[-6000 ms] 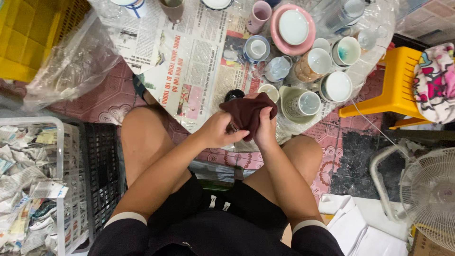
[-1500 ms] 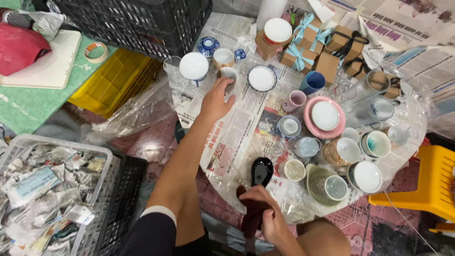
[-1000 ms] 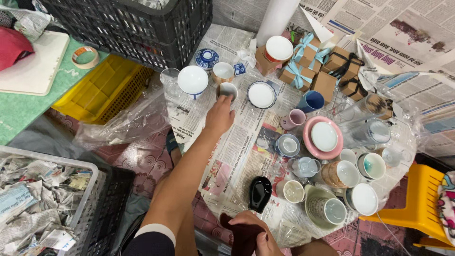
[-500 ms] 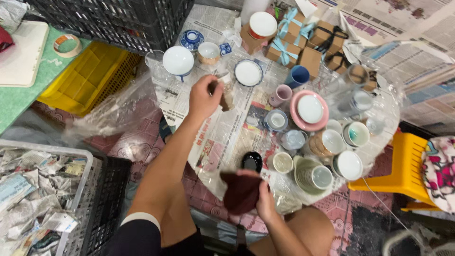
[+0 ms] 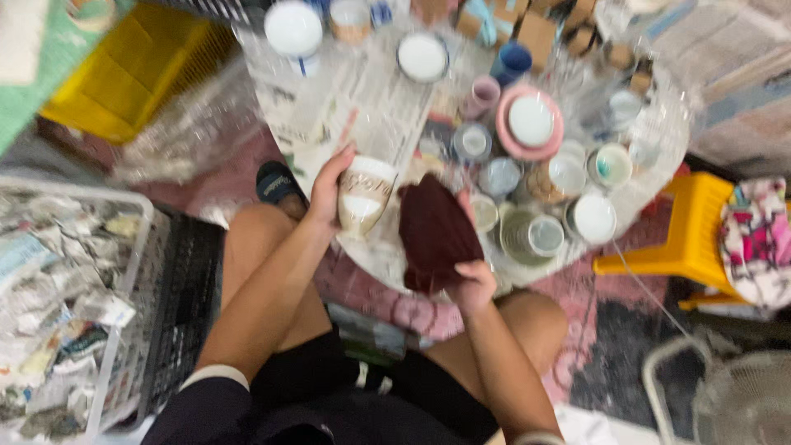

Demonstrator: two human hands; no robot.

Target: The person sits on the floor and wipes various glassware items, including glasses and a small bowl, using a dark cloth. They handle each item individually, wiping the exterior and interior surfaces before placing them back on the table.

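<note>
Cream cup [image 5: 362,196] beside maroon cloth [image 5: 435,231]

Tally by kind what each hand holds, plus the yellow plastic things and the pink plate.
Cream ceramic cup, in the left hand: 1
Dark red cloth, in the right hand: 1
Yellow plastic crate: 1
Yellow plastic stool: 1
Pink round plate: 1
Total: 5

Your whole view is motion-blurred. The dark red cloth [image 5: 434,231] hides most of your right hand [image 5: 471,280]; the cup [image 5: 363,196] pattern is unreadable. The yellow crate [image 5: 124,66] and fan [image 5: 733,404] are cut off.
</note>
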